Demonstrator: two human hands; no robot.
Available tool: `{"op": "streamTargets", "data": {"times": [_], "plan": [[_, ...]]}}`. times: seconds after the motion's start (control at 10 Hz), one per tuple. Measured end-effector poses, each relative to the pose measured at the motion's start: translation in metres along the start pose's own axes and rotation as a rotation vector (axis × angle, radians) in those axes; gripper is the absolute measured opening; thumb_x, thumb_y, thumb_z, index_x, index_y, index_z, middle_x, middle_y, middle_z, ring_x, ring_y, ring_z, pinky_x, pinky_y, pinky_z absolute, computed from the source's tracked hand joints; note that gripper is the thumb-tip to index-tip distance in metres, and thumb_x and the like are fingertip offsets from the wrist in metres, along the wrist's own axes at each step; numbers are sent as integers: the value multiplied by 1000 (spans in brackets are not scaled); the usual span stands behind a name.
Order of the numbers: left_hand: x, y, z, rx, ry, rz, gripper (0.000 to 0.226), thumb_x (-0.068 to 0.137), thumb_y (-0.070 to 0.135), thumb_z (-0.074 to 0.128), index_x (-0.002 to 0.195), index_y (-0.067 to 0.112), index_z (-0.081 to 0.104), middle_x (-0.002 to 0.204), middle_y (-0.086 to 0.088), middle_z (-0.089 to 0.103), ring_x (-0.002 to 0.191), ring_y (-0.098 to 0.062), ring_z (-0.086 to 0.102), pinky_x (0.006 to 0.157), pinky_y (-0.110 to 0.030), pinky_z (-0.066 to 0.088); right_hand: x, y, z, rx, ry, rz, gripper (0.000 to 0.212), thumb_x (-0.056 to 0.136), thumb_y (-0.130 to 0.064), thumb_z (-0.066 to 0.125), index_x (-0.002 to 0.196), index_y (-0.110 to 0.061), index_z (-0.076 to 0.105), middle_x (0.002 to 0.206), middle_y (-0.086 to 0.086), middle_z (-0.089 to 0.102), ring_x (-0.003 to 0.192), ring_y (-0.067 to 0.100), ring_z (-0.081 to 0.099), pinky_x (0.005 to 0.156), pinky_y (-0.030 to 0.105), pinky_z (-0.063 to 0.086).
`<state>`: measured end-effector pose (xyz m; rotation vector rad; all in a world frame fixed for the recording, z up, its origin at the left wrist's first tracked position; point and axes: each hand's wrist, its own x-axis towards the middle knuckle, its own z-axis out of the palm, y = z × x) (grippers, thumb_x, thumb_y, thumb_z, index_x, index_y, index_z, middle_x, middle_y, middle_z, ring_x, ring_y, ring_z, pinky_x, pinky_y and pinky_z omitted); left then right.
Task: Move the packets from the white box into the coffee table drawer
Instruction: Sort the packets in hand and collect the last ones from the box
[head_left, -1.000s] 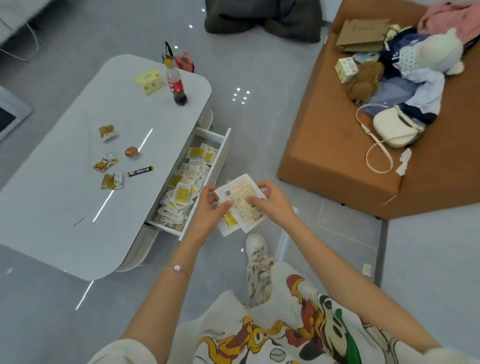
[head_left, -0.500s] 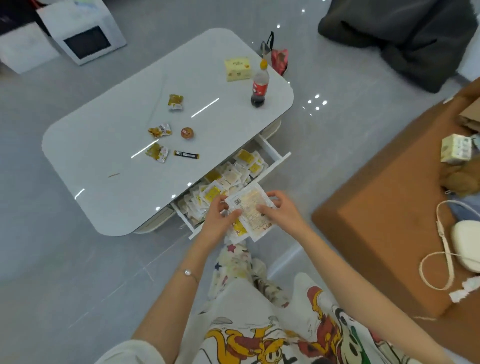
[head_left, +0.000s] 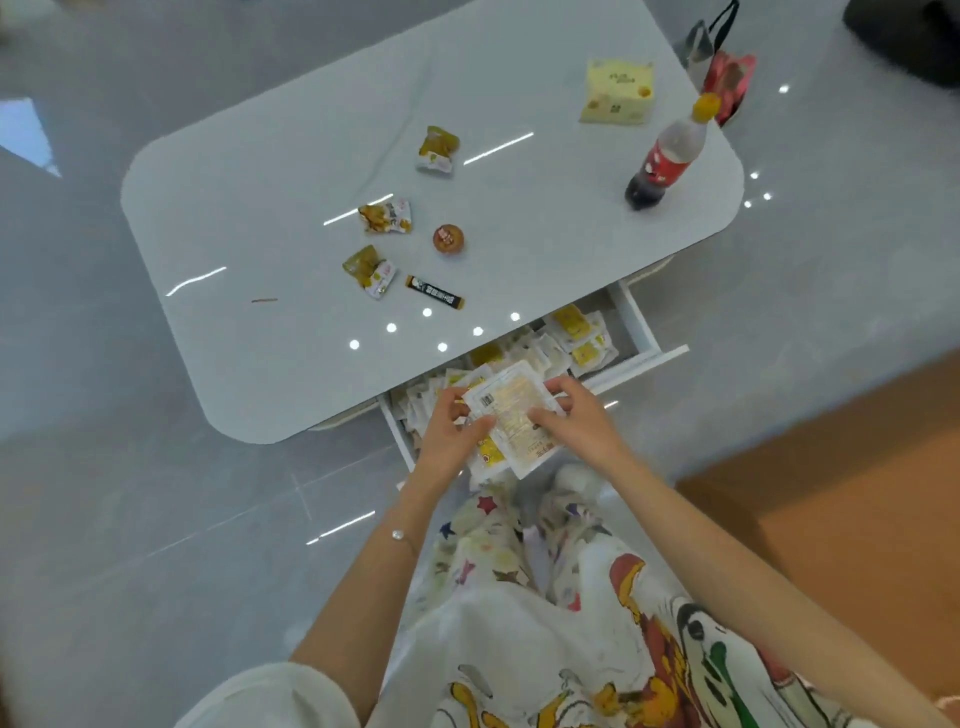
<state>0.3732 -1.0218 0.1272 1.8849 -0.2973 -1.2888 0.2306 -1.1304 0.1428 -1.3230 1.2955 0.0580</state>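
Perhaps two packets (head_left: 511, 415) between left hand (head_left: 448, 435) and right hand (head_left: 577, 423), over drawer (head_left: 647, 359).

We hold a stack of packets (head_left: 511, 418) over the open drawer (head_left: 638, 325) of the coffee table (head_left: 270, 208). Our left hand (head_left: 447, 436) pinches its left edge and our right hand (head_left: 582, 423) its right. Loose packets (head_left: 579, 335) fill the drawer. On the tabletop stand a cola bottle (head_left: 670, 153) and a yellow box (head_left: 618, 93), well apart from several snack wrappers (head_left: 385, 217).

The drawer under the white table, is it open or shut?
Open. The drawer sticks out from under the coffee table, and you can see packets lying inside it.
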Motion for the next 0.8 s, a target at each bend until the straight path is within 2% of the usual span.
{"op": "streamTargets", "data": {"times": [0.1,0.2,0.3,0.4,0.5,0.6,0.7,0.8], "plan": [[57,-43,15,-6,42,-53,38,85,12,69,117,16,48,105,-4,62,90,-15,66,66,-23,58,72,40,15,9,-34,88,33,85,-20,71,114,-17,55,107,7,67,83,12,66,64,21,52],[120,-96,33,6,105,-110,33,86,10,67,115,17,50,100,-1,60,80,-11,63,58,-19,54,149,85,29,-61,-65,132,33,84,-21,71,114,-17,57,108,5,65,85,11,63,64,23,51],[177,-146,45,-43,241,-135,24,87,8,65,107,17,54,105,-8,61,79,-21,64,57,-30,58,219,121,37,-105,-80,123,33,84,-21,70,115,-19,57,112,2,60,95,16,58,74,31,53],[210,-176,55,-50,365,-66,22,87,2,62,102,18,57,105,-3,63,89,-24,65,60,-32,58,262,143,39,-133,-70,65,29,86,-16,67,112,-18,56,108,-5,55,98,11,53,71,22,44],[222,-197,71,-32,428,20,32,86,-1,59,109,22,57,105,6,63,93,-12,64,71,-33,58,285,163,42,-173,-67,-7,28,87,-9,65,112,-19,56,107,-8,56,97,6,52,65,11,39],[220,-208,77,36,465,81,36,88,3,58,119,21,57,113,7,62,93,-4,62,82,-23,54,291,176,42,-208,-56,-44,36,86,-6,64,120,-17,56,113,-5,59,99,8,53,76,18,42],[212,-216,76,112,465,115,36,91,9,59,124,22,55,117,11,59,97,-8,61,84,-21,51,294,182,42,-284,-60,-75,42,86,-6,64,124,-18,54,118,-5,58,103,12,55,82,25,45],[197,-218,67,240,468,153,37,91,14,58,127,21,54,122,9,57,106,-13,58,89,-28,50,288,181,35,-438,-39,-209,56,82,-12,69,133,-22,48,132,2,51,123,20,48,101,36,44]]}}
